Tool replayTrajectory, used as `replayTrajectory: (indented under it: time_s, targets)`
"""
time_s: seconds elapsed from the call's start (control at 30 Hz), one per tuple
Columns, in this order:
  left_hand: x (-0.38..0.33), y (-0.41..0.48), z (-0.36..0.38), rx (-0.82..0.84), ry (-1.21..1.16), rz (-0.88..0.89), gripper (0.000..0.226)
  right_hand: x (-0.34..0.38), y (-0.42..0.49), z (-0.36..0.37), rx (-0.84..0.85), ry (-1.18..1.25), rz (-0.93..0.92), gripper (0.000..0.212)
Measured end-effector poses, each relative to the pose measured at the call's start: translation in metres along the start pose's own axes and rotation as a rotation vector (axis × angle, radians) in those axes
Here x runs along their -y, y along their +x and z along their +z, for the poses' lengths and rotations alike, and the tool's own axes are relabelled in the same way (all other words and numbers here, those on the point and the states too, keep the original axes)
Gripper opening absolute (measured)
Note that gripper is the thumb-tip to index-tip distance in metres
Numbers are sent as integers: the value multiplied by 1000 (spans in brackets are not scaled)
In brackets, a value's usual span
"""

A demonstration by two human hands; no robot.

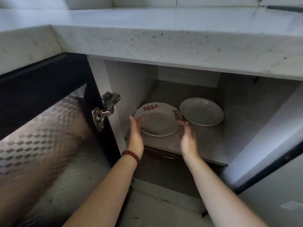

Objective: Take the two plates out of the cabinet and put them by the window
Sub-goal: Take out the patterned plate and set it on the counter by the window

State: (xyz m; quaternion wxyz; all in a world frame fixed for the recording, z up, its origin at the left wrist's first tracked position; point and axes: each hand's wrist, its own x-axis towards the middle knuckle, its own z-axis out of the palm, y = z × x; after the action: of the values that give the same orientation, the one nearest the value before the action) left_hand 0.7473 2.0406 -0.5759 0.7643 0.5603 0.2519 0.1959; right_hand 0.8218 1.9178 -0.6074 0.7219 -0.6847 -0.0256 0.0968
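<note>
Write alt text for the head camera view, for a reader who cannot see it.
Two bare hands reach into an open under-counter cabinet: the left hand touches the rim of a red-patterned plate on the shelf, the right hand open beside it. A second, plainer plate sits to the right. The dark door stands open at left.

No writing, label, brand or number can be read anywhere in the view. The nearer plate (158,119) carries only red and brown ornamental motifs on its rim at about 11 and 3 o'clock, which are patterns, not letters. The deeper plate (201,111) shows faint floral marks. A pale patch on the door (290,205) at lower right is too blurred to read.
</note>
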Motion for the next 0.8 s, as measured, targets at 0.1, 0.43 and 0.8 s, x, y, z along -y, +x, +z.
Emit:
replayTrajectory:
  time_s: [0.1, 0.43, 0.8]
  targets:
    - [3, 6, 0, -19, -43, -51, 78, -5, 6, -2, -2, -42, 26, 44]
    - [9, 16, 3, -76, -84, -71, 74, -12, 23, -4, 36, 90, 100, 40]
    - [15, 17, -5, -70, -188, -68, 78, -16, 28, -4, 88, 249, 165, 46]
